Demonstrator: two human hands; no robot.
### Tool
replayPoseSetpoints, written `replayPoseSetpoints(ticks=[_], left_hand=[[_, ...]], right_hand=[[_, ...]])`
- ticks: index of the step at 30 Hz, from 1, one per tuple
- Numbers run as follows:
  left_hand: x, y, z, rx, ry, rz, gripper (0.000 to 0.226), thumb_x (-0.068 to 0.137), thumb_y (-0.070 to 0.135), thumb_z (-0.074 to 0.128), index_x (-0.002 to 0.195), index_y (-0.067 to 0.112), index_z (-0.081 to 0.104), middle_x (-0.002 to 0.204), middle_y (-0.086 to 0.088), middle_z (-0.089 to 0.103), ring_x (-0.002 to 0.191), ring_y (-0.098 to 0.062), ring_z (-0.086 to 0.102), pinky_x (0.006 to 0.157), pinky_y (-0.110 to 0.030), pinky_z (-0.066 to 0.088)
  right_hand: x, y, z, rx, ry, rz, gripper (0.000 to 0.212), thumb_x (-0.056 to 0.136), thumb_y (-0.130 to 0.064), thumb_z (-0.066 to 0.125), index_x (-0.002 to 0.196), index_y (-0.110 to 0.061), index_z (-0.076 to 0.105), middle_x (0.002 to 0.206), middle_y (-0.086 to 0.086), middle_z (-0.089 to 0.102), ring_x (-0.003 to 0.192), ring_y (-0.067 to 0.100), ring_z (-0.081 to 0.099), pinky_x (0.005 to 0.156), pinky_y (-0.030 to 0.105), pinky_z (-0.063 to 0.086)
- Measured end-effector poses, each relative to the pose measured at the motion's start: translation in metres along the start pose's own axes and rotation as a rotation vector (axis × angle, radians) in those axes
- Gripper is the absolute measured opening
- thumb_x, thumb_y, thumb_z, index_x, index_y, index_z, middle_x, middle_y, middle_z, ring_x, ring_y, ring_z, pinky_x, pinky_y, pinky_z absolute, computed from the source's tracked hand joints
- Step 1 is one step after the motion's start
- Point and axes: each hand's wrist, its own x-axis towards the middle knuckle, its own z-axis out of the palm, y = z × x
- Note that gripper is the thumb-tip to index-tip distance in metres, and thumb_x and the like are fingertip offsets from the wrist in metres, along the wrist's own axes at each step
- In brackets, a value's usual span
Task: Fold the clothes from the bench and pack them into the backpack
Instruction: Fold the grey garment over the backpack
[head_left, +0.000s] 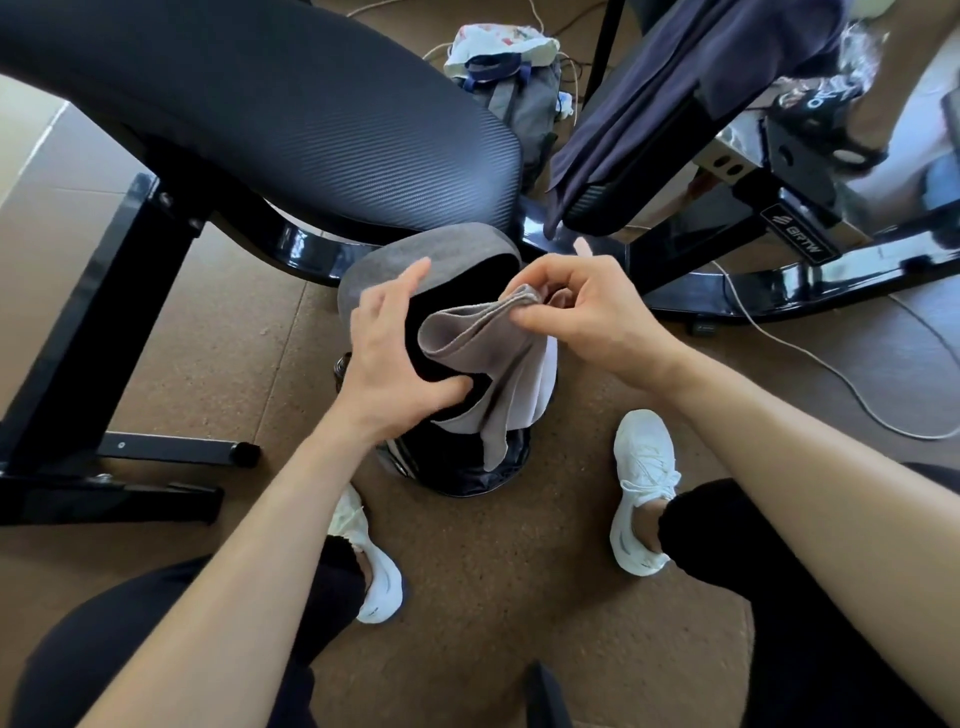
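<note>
A dark backpack (457, 467) stands open on the floor between my feet, its grey flap (415, 260) folded back. My left hand (395, 358) grips the front rim of the black opening. My right hand (582, 306) pinches a folded light grey garment (498, 374) over the opening; the cloth hangs down the backpack's front. A dark navy garment (675, 98) is draped over the bench pad at the upper right.
A black padded bench seat (270, 114) with a black metal frame (83, 322) fills the upper left. Another grey bag with floral cloth on it (509, 67) stands behind. White cables (810, 358) trail on the brown floor at the right. My white shoes (641, 493) flank the backpack.
</note>
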Motion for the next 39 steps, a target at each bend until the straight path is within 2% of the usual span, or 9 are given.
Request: replayPoseSetpoints(ticks=[3,7,12,18,23,26,31,35,39], left_hand=[[-0.002,-0.005,0.009,0.052,-0.046,-0.015,0.111,0.057,0.039,0.089,0.154,0.029,0.036,0.14,0.013,0.046,0.132,-0.015,0.044,0.111,-0.035,0.037],[0.002,0.0,0.008,-0.293,0.017,-0.054,0.03,0.082,0.007,0.084,0.107,0.019,0.072,0.098,0.014,0.075,0.094,-0.003,0.069,0.079,-0.021,0.055],[0.006,0.016,-0.001,-0.604,0.25,0.031,0.015,0.09,0.001,0.073,0.098,0.014,0.07,0.084,0.016,0.07,0.082,0.001,0.062,0.08,-0.017,0.049],[0.005,0.019,-0.004,-0.697,0.248,0.062,0.011,0.093,0.005,0.071,0.102,0.013,0.07,0.088,0.012,0.073,0.086,-0.006,0.064,0.083,-0.023,0.05],[0.004,0.019,-0.002,-0.644,0.153,0.095,0.017,0.089,0.009,0.076,0.102,0.02,0.074,0.088,0.007,0.074,0.082,-0.01,0.064,0.078,-0.024,0.051],[0.005,0.02,0.0,-0.577,0.08,0.108,0.018,0.087,0.013,0.08,0.104,0.018,0.075,0.098,-0.003,0.076,0.09,-0.016,0.07,0.083,-0.032,0.055],[0.004,0.018,0.004,-0.614,0.054,0.036,0.02,0.085,0.027,0.08,0.099,0.029,0.067,0.096,0.008,0.072,0.092,-0.016,0.069,0.085,-0.032,0.057],[0.002,0.002,0.012,-0.591,-0.13,-0.032,0.034,0.084,0.026,0.079,0.115,0.021,0.065,0.111,-0.014,0.072,0.103,-0.019,0.068,0.09,-0.039,0.056],[-0.007,-0.02,0.034,-0.393,-0.231,-0.105,0.029,0.085,0.036,0.075,0.095,0.009,0.071,0.095,-0.022,0.072,0.086,-0.017,0.065,0.077,-0.05,0.056]], right_hand=[[0.0,-0.003,-0.009,0.106,-0.029,0.006,0.012,0.088,0.003,0.068,0.095,-0.004,0.076,0.078,-0.014,0.066,0.067,-0.003,0.051,0.064,0.012,0.041],[0.001,-0.003,-0.016,0.148,0.013,0.005,0.015,0.089,0.005,0.066,0.092,-0.008,0.074,0.077,-0.013,0.065,0.066,-0.003,0.05,0.064,0.012,0.04],[0.006,0.001,-0.022,0.06,0.157,-0.003,0.006,0.092,-0.009,0.072,0.097,-0.008,0.074,0.081,-0.006,0.064,0.072,0.005,0.05,0.066,0.015,0.042],[0.007,-0.001,-0.016,-0.076,0.164,0.0,0.01,0.089,-0.004,0.07,0.097,-0.009,0.073,0.079,-0.011,0.064,0.061,-0.004,0.052,0.062,0.011,0.041],[0.003,-0.005,-0.002,-0.594,0.125,-0.197,0.047,0.073,-0.031,0.067,0.119,-0.026,0.067,0.11,-0.014,0.066,0.107,0.011,0.053,0.098,0.038,0.035],[0.006,-0.007,0.016,-0.786,0.062,-0.359,0.05,0.08,-0.046,0.065,0.124,-0.023,0.066,0.113,-0.01,0.069,0.11,0.018,0.058,0.097,0.045,0.037],[0.009,-0.002,0.031,-0.567,-0.064,-0.279,0.018,0.092,-0.029,0.06,0.095,-0.013,0.067,0.084,-0.006,0.062,0.079,0.017,0.058,0.072,0.048,0.05],[0.008,-0.001,0.024,-0.376,-0.021,-0.265,0.021,0.096,-0.022,0.063,0.083,-0.006,0.058,0.073,-0.004,0.053,0.068,0.013,0.049,0.065,0.036,0.044],[0.008,-0.01,0.007,-0.143,0.173,-0.194,0.026,0.102,-0.016,0.057,0.086,0.005,0.055,0.07,0.001,0.044,0.065,0.006,0.04,0.062,0.022,0.034]])
